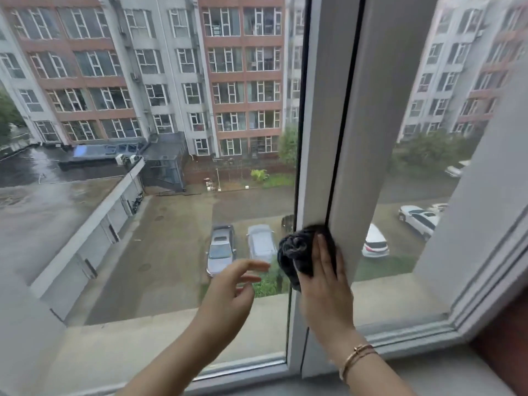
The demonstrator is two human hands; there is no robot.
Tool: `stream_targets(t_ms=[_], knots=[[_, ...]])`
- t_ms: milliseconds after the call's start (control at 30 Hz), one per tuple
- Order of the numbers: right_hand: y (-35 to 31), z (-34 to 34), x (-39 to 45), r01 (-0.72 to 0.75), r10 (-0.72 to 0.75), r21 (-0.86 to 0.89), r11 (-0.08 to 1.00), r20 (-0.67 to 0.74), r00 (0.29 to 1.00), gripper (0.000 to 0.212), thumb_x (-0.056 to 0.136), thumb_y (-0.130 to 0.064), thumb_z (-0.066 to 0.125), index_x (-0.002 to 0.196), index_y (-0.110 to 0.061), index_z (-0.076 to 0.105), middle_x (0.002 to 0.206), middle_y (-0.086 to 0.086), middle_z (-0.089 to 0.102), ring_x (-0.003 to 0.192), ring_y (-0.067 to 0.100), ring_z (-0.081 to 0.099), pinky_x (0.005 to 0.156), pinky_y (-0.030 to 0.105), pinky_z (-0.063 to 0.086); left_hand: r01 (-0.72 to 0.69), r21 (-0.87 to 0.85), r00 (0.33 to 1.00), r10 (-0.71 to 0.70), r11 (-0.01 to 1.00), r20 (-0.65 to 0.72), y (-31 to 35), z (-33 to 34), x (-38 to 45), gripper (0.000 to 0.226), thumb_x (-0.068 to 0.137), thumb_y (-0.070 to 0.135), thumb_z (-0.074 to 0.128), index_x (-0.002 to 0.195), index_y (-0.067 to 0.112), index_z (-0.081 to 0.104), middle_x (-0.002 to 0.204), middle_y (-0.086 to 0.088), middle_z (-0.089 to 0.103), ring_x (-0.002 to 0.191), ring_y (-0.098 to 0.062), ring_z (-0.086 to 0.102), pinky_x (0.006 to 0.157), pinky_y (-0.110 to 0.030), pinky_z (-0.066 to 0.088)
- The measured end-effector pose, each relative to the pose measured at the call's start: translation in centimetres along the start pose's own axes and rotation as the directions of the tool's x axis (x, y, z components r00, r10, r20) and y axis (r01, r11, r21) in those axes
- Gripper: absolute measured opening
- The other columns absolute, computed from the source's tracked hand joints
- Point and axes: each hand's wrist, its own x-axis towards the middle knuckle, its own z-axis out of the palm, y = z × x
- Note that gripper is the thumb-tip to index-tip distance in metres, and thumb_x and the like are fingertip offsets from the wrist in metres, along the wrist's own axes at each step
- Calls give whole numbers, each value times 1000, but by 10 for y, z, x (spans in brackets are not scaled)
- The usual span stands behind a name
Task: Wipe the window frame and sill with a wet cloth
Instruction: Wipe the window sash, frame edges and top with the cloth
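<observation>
A bunched dark cloth (295,251) is pressed against the white vertical post of the window frame (357,110), low down near the sill. My right hand (327,284) lies flat over the cloth, fingers pointing up, a thin bracelet on the wrist. My left hand (228,292) hovers in front of the left pane with fingers spread, holding nothing and apart from the frame. The grey sill (428,375) runs along the bottom of the view.
The frame's bottom rail (243,372) runs under the left pane. A second frame section (485,252) angles in at the right, with a dark reddish surface (503,347) at the right edge. Through the glass are buildings and parked cars far below.
</observation>
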Motion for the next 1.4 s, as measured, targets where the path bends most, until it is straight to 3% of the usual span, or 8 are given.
stream_targets(t_ms=[133, 267, 433, 667, 767, 967, 1200, 1400], knots=[[-12, -17, 38, -107, 103, -25, 994, -127, 987, 64, 84, -11, 41, 147, -12, 29, 152, 29, 19, 145, 36, 7, 118, 49, 4, 61, -52, 995, -56, 997, 83, -33, 15, -9, 52, 81, -13, 39, 94, 30, 66, 103, 15, 68, 90, 4, 63, 74, -12, 47], [-21, -11, 49, -158, 153, -2, 987, -235, 960, 59, 86, -8, 40, 145, -7, 34, 150, 34, 15, 143, 41, 10, 117, 51, 9, 90, -103, 985, -74, 991, 153, -56, 36, -16, 46, 85, -8, 39, 96, 28, 66, 102, 17, 68, 92, 4, 63, 71, -7, 44], [-32, 74, -58, -138, 137, -63, 988, -12, 990, 61, 85, -13, 30, 146, -6, 26, 151, 31, 10, 142, 43, 8, 117, 48, 8, 125, -117, 973, -99, 985, 211, -95, 63, -30, 45, 84, -8, 39, 95, 27, 66, 101, 17, 67, 93, 4, 61, 71, -4, 43], [-36, 145, -147, -158, 170, -79, 984, 188, 967, 58, 81, -18, 32, 139, -14, 36, 151, 24, 19, 146, 31, -5, 116, 42, 9, 174, -65, 967, -159, 983, 199, -163, 83, -39, 42, 85, -7, 41, 96, 25, 65, 103, 16, 66, 88, 5, 62, 70, -6, 44], [-39, 150, -151, -192, 196, -42, 980, 155, 968, 60, 80, -17, 33, 141, -16, 33, 155, 24, 6, 145, 36, 4, 117, 41, 8, 253, -40, 948, -239, 967, 209, -194, 82, -56, 42, 85, -9, 42, 92, 26, 66, 98, 15, 69, 82, 6, 64, 69, -6, 44], [-32, 126, -87, -209, 209, 16, 978, -108, 972, 62, 83, -12, 43, 144, -11, 34, 152, 26, 12, 144, 36, 1, 118, 45, 5, 407, -13, 902, -400, 913, 162, -239, 78, -80, 43, 82, -10, 44, 89, 25, 68, 88, 16, 72, 77, 3, 66, 68, -4, 43], [-36, 173, -142, -196, 201, -101, 975, 39, 979, 59, 86, -18, 30, 145, -16, 24, 151, 22, 12, 144, 27, -17, 118, 40, -6, 494, -9, 861, -488, 869, 142, -261, 81, -77, 38, 86, -3, 41, 93, 26, 65, 98, 13, 69, 90, -10, 66, 66, -14, 41], [-48, 197, -193, -178, 214, -167, 970, 233, 949, 56, 83, -18, 27, 137, -13, 43, 148, 22, 20, 137, 35, 21, 116, 38, 2, 497, 10, 855, -491, 868, 167, -270, 88, -74, 37, 85, -2, 40, 94, 25, 64, 101, 13, 67, 97, -13, 62, 69, -15, 42]])
